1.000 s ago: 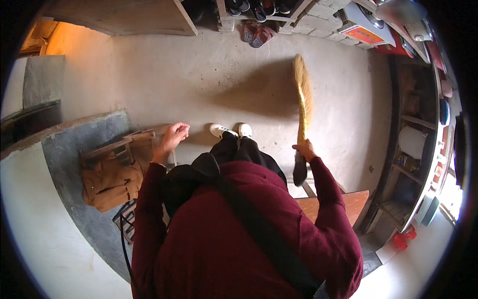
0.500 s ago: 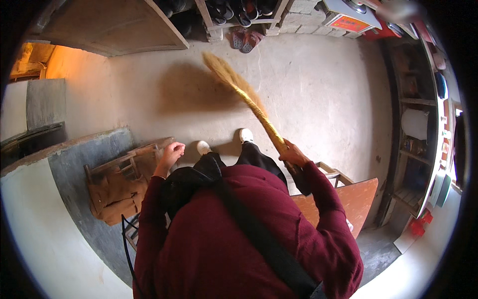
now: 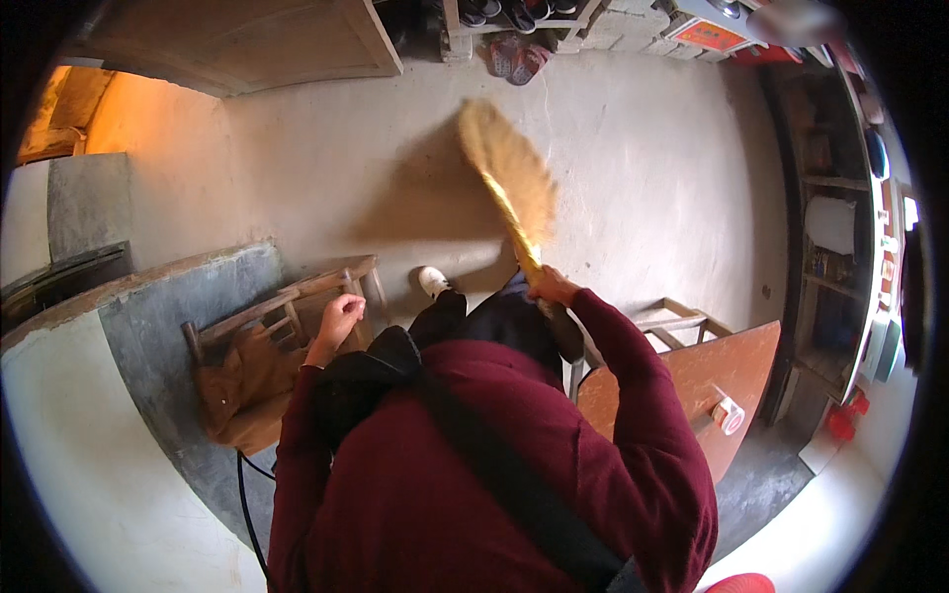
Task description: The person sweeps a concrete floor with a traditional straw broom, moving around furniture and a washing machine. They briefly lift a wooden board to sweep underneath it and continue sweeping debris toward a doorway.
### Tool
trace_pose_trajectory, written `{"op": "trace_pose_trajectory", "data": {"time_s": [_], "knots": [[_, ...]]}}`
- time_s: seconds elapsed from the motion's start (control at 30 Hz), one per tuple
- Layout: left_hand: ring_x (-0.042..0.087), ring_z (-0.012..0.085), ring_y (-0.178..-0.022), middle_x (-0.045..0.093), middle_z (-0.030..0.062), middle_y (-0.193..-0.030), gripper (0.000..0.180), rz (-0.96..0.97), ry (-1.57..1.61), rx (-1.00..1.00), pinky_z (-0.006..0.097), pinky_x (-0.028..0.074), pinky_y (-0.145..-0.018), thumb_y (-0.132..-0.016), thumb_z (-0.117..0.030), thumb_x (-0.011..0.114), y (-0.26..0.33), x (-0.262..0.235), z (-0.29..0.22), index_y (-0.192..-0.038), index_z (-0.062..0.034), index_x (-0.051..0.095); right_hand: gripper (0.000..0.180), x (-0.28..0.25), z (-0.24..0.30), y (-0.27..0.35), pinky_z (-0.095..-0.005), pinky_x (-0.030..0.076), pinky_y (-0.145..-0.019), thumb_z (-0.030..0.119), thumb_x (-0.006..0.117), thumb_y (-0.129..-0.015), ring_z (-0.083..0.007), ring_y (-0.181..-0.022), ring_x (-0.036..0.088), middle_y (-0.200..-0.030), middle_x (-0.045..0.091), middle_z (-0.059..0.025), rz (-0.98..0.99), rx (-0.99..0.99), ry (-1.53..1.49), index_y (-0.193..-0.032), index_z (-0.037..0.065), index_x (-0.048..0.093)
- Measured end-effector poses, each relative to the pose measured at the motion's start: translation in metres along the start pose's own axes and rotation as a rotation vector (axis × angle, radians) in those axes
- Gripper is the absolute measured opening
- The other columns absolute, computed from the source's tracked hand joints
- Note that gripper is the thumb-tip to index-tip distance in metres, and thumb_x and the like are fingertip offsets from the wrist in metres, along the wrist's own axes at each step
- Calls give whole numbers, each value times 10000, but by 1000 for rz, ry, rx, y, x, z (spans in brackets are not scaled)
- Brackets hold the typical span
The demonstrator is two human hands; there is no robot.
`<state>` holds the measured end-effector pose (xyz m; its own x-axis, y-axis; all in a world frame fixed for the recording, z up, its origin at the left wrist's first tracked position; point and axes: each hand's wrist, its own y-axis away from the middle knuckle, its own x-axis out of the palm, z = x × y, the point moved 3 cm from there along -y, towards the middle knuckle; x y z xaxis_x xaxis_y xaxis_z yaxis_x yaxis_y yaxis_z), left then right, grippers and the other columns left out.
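My right hand (image 3: 556, 287) is wrapped round the yellow handle of a soft grass broom (image 3: 516, 170). The broom slants away in front of me, its wide tan bristles fanned out above the pale floor and slightly blurred. The dark butt of its handle shows below my hand, by my thigh. My left hand (image 3: 341, 318) hangs in the air at my left with its fingers curled in and nothing visible in them. Nearest to it is a wooden chair (image 3: 287, 306) with a brown cloth (image 3: 242, 390) draped over it.
At my right stands a reddish-brown table (image 3: 672, 405) bearing a white cup (image 3: 729, 415), with a wooden stool (image 3: 682, 321) beyond. Slippers (image 3: 516, 61) lie on the floor before a shoe rack (image 3: 524, 22). Shelves (image 3: 830, 267) line the right wall; a low partition (image 3: 188, 306) runs at left.
The broom head has swung right and turned, showing its bristles more broadly. My right hand has come inward toward my body. My view has shifted, and one shoe no longer shows.
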<state>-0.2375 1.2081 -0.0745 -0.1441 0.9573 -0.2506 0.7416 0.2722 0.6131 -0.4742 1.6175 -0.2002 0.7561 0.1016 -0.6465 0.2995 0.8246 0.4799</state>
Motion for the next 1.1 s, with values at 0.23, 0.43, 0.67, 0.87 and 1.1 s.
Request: {"op": "trace_pose_trajectory", "data": {"time_s": [0.23, 0.43, 0.67, 0.87, 1.1], "knots": [[516, 71, -612, 568, 12, -667, 173, -5, 3, -10, 231, 429, -566, -852, -162, 544, 19, -36, 43, -877, 4, 586, 551, -45, 109, -46, -344, 479, -646, 230, 718, -577, -227, -716, 594, -766, 613, -126, -171, 305, -608, -1041, -1, 532], [526, 85, -607, 574, 24, -666, 181, -51, -16, 66, 236, 432, -566, -837, -166, 573, 9, -38, 45, -866, 11, 600, 672, -92, 136, 32, -255, 460, -585, 117, 682, -627, -111, -677, 537, -817, 589, -59, -218, 438, -883, -1234, 6, 414], [547, 94, -621, 592, 43, -678, 179, -13, 46, 87, 239, 443, -589, -832, -150, 577, 26, -27, 72, -886, 20, 599, 461, -47, 71, 27, -302, 470, -540, 149, 700, -550, -167, -634, 549, -735, 569, -88, -70, 766, -700, -916, -53, 507], [553, 103, -670, 595, 38, -693, 177, -46, -33, 4, 240, 444, -619, -820, -153, 586, 31, -34, 103, -887, 9, 605, 501, 0, 94, -68, -273, 466, -562, 156, 720, -649, -120, -666, 532, -820, 570, -60, -56, 397, -652, -1054, -30, 491], [543, 103, -651, 600, 37, -703, 177, -138, 42, 25, 243, 446, -616, -820, -153, 581, 20, -47, 67, -889, 8, 608, 641, -110, 168, -2, -289, 479, -647, 150, 707, -605, -152, -727, 560, -842, 587, -64, -52, 488, -841, -1180, 17, 456]]}}
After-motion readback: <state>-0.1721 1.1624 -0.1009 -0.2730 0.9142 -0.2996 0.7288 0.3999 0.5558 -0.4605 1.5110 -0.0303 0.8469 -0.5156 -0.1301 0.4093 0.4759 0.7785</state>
